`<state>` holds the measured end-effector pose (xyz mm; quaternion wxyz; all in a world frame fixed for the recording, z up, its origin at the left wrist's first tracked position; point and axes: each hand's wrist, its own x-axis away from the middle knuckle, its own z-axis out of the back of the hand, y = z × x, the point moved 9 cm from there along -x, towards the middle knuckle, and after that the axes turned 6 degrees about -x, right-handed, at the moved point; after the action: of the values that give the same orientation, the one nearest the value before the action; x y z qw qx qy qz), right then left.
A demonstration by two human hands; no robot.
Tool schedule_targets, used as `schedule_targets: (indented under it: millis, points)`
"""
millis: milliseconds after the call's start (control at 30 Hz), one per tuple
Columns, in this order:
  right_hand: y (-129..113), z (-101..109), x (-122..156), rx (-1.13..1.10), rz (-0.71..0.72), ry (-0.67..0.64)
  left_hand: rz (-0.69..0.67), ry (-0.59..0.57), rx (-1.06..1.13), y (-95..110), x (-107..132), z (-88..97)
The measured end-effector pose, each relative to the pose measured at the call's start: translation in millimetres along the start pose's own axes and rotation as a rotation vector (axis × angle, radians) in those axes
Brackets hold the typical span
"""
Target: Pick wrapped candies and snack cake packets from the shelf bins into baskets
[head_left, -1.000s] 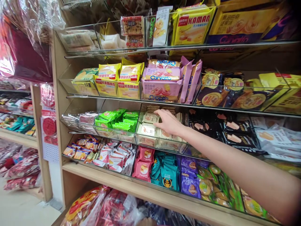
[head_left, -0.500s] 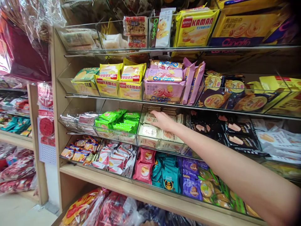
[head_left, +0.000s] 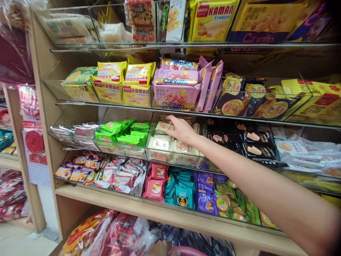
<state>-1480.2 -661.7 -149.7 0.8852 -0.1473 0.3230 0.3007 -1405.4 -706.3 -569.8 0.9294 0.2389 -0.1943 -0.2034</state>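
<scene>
My right hand (head_left: 182, 131) reaches from the right into a clear compartment of cream-coloured snack packets (head_left: 160, 143). Its fingers and thumb are closed around one end of a cream snack packet (head_left: 163, 127) lying over the others; part of that packet is hidden by the hand. At the bottom edge a dim brownish shape (head_left: 159, 248), possibly my left hand, shows beside a curved pink rim (head_left: 188, 251). Its fingers cannot be made out.
Clear dividers and front panels edge the shelves. Green packets (head_left: 114, 127) lie left of the cream ones, black wafer packets (head_left: 254, 144) right. Yellow and pink biscuit packs (head_left: 176, 89) stand above; small red, teal and purple packets (head_left: 185, 195) lie below. Bagged goods (head_left: 87, 231) sit underneath.
The view has shifted, so the shelves sit further left and higher. My right hand has closed on a cream snack packet and tilted it up slightly. The pink rim has come into view below.
</scene>
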Motion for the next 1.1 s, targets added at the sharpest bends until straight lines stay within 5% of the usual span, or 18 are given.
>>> schedule_targets:
  millis: [200, 400, 467, 600, 733, 867, 1100]
  points:
    - [-22, 40, 51, -0.070, 0.122, 0.139, 0.067, 0.002, -0.052, 0, 5, 0.3]
    - [-30, 64, 172, -0.207, 0.053, 0.167, 0.044, -0.035, -0.080, 11, 7, 4.8]
    - [-23, 47, 224, -0.226, -0.048, 0.098, 0.031, -0.042, -0.077, 13, 6, 4.1]
    - [-20, -22, 327, -0.297, -0.173, -0.216, -0.018, -0.050, -0.057, 15, 3, 1.6]
    - [-36, -77, 390, -0.340, -0.174, -0.463, -0.023, -0.063, -0.053, 18, 4, 1.9]
    - [-50, -105, 413, -0.378, -0.215, -0.641, -0.014, -0.063, -0.078, 19, 5, 3.8]
    - [-63, -114, 412, -0.410, -0.118, -0.631, -0.015, -0.062, -0.060, 17, 3, 2.4]
